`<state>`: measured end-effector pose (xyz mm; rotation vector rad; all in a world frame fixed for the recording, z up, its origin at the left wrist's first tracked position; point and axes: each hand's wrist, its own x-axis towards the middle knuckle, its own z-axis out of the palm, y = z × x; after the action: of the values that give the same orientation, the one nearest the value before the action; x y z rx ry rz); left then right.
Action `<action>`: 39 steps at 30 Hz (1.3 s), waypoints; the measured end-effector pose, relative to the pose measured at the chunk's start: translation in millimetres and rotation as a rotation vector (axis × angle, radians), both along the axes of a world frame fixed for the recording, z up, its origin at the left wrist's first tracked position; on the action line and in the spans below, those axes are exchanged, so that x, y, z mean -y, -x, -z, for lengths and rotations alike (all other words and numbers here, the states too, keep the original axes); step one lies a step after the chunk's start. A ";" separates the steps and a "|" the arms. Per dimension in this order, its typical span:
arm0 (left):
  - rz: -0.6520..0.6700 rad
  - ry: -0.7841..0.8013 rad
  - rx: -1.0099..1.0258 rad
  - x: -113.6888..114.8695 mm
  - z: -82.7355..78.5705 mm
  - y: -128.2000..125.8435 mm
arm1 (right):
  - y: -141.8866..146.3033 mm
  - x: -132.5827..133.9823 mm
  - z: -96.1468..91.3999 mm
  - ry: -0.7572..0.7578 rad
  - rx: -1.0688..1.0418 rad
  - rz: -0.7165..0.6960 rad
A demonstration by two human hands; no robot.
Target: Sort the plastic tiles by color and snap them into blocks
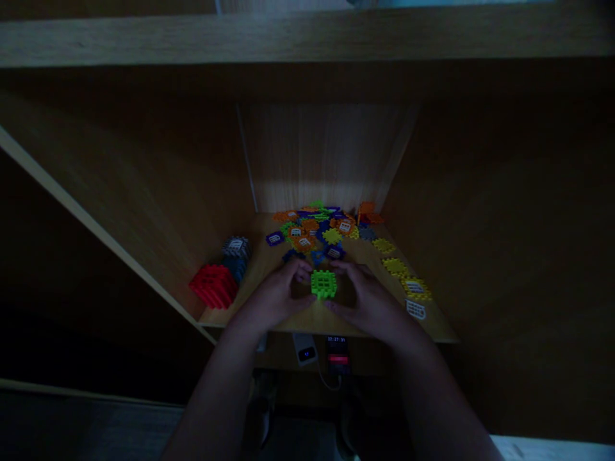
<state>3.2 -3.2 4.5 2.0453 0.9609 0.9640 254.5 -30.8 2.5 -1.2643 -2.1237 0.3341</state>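
A bright green plastic building block with notched edges and a window-like grid is held between my two hands, just above the wooden shelf. My left hand grips its left side, the thumb at the lower left corner and the fingers curled behind. From the right, my right hand has its thumb at the block's lower edge and its fingers bent near the upper corner. Beyond the hands, loose notched pieces lie heaped, among them an orange piece, a yellow piece and a dark purple piece with a white window.
On the shelf's left stand red blocks, with blue blocks and a grey block behind. Yellow pieces and a white window frame line the right. Below the shelf edge are a lit phone and a pale device.
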 end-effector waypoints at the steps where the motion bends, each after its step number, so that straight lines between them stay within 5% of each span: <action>1: 0.000 -0.002 -0.001 0.0 0.0 0.1 | -0.1 0.0 0.5 -0.002 -0.002 0.000; 39: 0.006 -0.028 -0.007 -1.1 3.9 2.0 | -8.5 0.2 3.5 0.040 -0.036 -0.093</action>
<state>1.2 -2.1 0.6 2.0745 0.9499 0.9731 263.0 -31.0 -1.0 -1.1756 -2.1590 0.4382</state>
